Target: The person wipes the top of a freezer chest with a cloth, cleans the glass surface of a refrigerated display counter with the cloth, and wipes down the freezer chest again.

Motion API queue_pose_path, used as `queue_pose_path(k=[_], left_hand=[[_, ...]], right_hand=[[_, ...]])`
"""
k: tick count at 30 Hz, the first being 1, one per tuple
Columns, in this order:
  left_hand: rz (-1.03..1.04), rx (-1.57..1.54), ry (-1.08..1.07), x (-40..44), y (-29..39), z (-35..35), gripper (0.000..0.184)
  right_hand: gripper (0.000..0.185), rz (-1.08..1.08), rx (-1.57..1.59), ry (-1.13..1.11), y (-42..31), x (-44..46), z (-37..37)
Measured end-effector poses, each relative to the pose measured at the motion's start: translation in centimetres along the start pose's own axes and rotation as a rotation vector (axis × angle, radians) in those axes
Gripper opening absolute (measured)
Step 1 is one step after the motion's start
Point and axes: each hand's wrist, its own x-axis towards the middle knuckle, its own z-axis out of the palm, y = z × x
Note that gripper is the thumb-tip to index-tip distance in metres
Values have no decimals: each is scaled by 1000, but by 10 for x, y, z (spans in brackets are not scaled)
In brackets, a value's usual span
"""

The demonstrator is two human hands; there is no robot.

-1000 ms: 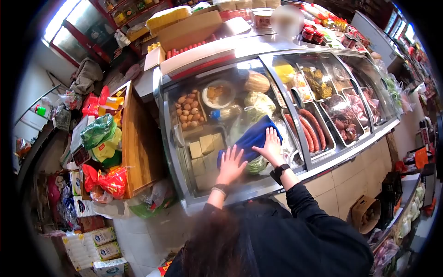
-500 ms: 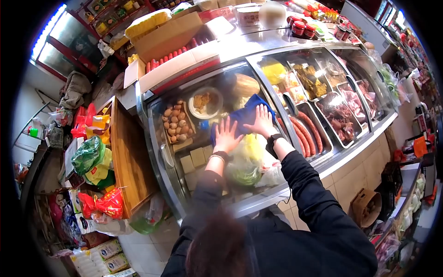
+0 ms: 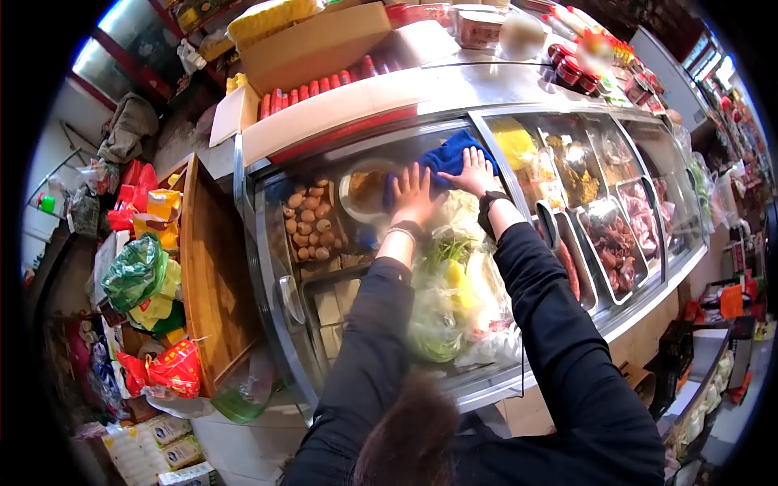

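A blue cloth (image 3: 450, 158) lies bunched on the glass top (image 3: 389, 283) of a display case, near its far edge. My left hand (image 3: 415, 196) is spread flat on the left part of the cloth, fingers apart. On the cloth's right part rests my right hand (image 3: 472, 174), palm down with its fingers spread. Beneath the glass are brown eggs (image 3: 309, 223), a round white bowl (image 3: 365, 192) of yellowish food, pale blocks (image 3: 328, 308) in a tray, and bagged green vegetables (image 3: 438, 324).
Trays of sausages (image 3: 567, 263) and meat (image 3: 612, 247) are under the glass on the right. An open cardboard box (image 3: 324, 49) with red-wrapped items stands behind the case. Left of it is a wooden panel (image 3: 215, 275) beside plastic bags. Red-lidded jars (image 3: 570, 69) stand at the back.
Both hands and the blue cloth have moved away from me across the glass, toward the case's far edge. My arms are stretched further out. The view has shifted slightly.
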Motion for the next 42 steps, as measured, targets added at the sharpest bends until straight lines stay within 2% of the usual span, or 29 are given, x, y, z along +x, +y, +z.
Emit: queue_pose_path(k=[1, 5, 7, 8, 10, 14, 16, 17, 18, 22, 31, 38, 42], left_hand=[[-11, -11, -64, 5, -3, 0, 83], [31, -36, -39, -18, -33, -6, 86], [-37, 42, 34, -39, -62, -10, 87], [-62, -21, 51, -49, -81, -14, 88], [-151, 70, 23, -74, -116, -23, 88], [-346, 104, 49, -130, -155, -39, 92], [-388, 120, 107, -155, -160, -45, 94], [-435, 93, 58, -163, -160, -47, 96], [-454, 106, 59, -170, -155, -49, 97], [-475, 110, 67, -187, -138, -45, 100], [-362, 215, 171, -220, -115, -32, 102], [-287, 242, 104, -277, -67, -23, 93], [-299, 299, 21, -305, -47, -11, 100]], right_hand=[[117, 15, 12, 2, -4, 5, 0], [111, 13, -77, -53, -46, 17, -2], [110, -87, -93, -68, -86, 16, 6], [108, -114, -76, -44, -112, 15, 15], [104, -239, -58, 65, -160, 10, 38], [103, -379, -130, -97, -252, -12, 59], [100, -465, -120, -149, -276, -27, 65], [100, -498, -110, -153, -283, -34, 66], [105, -495, -118, -140, -287, -35, 71], [104, -618, -90, -110, -276, -48, 73], [87, -672, -60, -23, -246, -97, 78], [79, -732, 19, 73, -189, -168, 84], [81, -754, 35, 64, -161, -197, 84]])
